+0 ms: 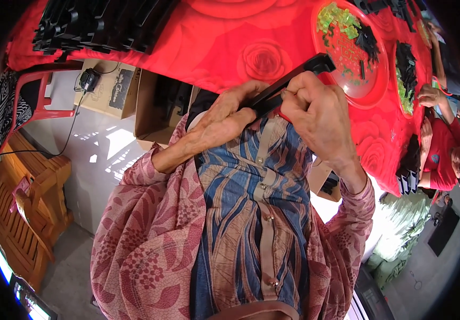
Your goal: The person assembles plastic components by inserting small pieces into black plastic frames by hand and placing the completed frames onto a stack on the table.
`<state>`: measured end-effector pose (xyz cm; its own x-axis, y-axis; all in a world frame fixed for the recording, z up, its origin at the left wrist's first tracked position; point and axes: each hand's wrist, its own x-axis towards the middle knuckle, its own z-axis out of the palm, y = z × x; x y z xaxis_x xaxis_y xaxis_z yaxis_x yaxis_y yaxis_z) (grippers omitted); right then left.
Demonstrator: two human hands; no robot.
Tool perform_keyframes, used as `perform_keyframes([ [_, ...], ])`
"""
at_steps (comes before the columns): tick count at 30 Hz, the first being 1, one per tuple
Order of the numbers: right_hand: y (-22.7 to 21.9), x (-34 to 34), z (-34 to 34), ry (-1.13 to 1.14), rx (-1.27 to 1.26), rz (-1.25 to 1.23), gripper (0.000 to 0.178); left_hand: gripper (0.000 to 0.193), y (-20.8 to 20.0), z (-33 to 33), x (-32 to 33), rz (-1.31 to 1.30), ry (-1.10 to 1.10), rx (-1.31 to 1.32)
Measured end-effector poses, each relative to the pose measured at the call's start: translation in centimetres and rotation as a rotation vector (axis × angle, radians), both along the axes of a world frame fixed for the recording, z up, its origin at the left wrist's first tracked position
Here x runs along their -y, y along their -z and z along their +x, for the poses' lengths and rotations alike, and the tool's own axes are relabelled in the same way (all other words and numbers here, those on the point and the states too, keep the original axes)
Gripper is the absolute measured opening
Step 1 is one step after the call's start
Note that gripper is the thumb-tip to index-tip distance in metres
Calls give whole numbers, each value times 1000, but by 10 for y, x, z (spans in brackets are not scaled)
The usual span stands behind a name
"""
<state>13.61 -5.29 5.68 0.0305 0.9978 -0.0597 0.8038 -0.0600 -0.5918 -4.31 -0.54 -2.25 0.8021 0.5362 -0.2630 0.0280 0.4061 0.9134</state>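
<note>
Between my two hands, at the near edge of the table, lies a long black plastic piece (279,88), slanting up to the right, with a raised block at its far end. My left hand (229,113) grips its lower left end, thumb along the near side and fingers behind. My right hand (318,109) is closed in a pinch against the piece's near side. Whatever small thing its fingertips may hold is hidden. Just beyond the right hand stands a round red tray (382,88) with yellow-green clear bits (336,20) and small black parts (367,44) in it.
A red rose-patterned cloth (219,45) covers the table. Stacked black plastic pieces (102,24) fill its far left. Below stand cardboard boxes (106,88), a red chair (46,112) and a wooden bench (22,197). Other people work at the right, one in a red shirt (446,154).
</note>
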Motion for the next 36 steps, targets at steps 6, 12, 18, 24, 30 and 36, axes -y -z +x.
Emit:
perform_keyframes([
  [6, 8, 2, 0, -23, 38, 86, 13, 28, 2, 6, 1, 100, -23, -100],
  [12, 15, 6, 1, -14, -34, 169, 14, 18, -5, 11, 4, 367, -77, -201],
  [18, 7, 8, 0, 34, 6, 48, 13, 19, -9, 15, 8, 480, -116, -207],
  [24, 7, 12, -2, -2, 33, 145, 13, 18, -3, 18, 14, 519, -209, -203],
  [30, 12, 13, -9, 20, 99, 201, 13, 16, -1, 17, 11, 484, -213, -185],
  [36, 11, 13, -9, 40, 97, 186, 11, 20, -2, 20, 13, 405, -266, -109],
])
